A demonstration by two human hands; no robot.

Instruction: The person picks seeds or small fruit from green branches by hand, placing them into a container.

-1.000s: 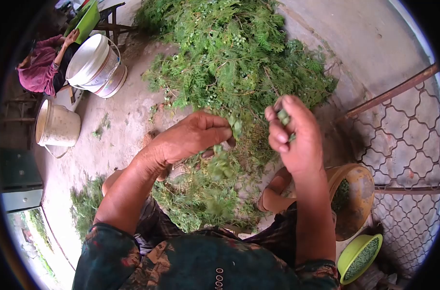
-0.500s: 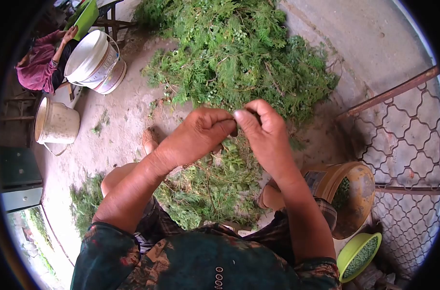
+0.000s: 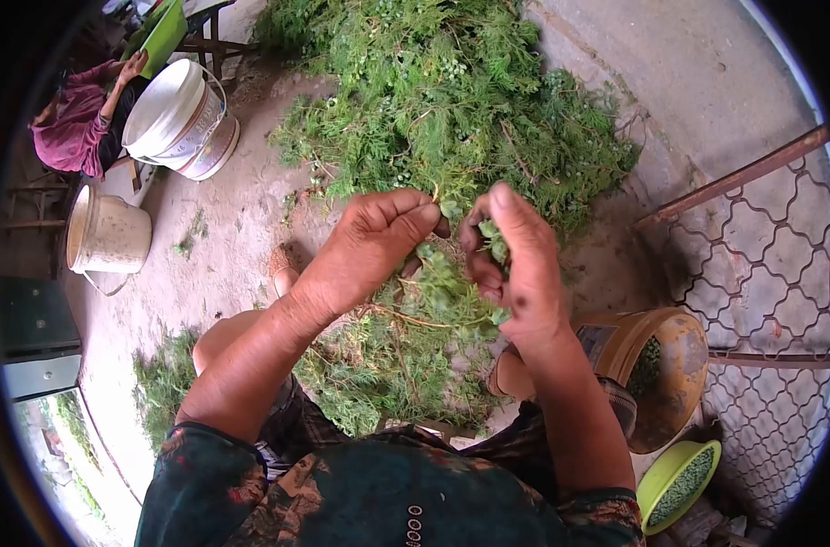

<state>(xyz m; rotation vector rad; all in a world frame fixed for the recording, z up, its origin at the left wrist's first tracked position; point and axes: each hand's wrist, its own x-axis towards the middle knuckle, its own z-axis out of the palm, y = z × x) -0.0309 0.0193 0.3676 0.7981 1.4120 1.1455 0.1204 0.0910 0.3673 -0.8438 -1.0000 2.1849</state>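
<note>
My left hand (image 3: 374, 242) is closed, thumb and fingers pinching a green conifer sprig (image 3: 438, 283) whose leafy part hangs below it. Just right of it is my right hand (image 3: 529, 264), with thumb raised and fingers curled round some small green berries (image 3: 495, 241) that show in the palm. A gap separates the two hands. Beneath them, between my feet, lie more cut conifer branches (image 3: 378, 365). Beyond the hands rises a large heap of leafy branches (image 3: 442, 100) dotted with pale green berries.
On the right are a tipped yellowish bucket (image 3: 684, 365) with berries inside and a lime-green basin (image 3: 657, 479) of berries. A white bucket (image 3: 173, 128) and a cream bucket (image 3: 114, 232) stand left. A person (image 3: 73, 123) sits beyond them. Metal lattice (image 3: 752, 246) edges the right side.
My hands have moved apart from touching. The right hand has turned and opened its thumb, showing berries in the palm. The sprig under the left hand is now more visible.
</note>
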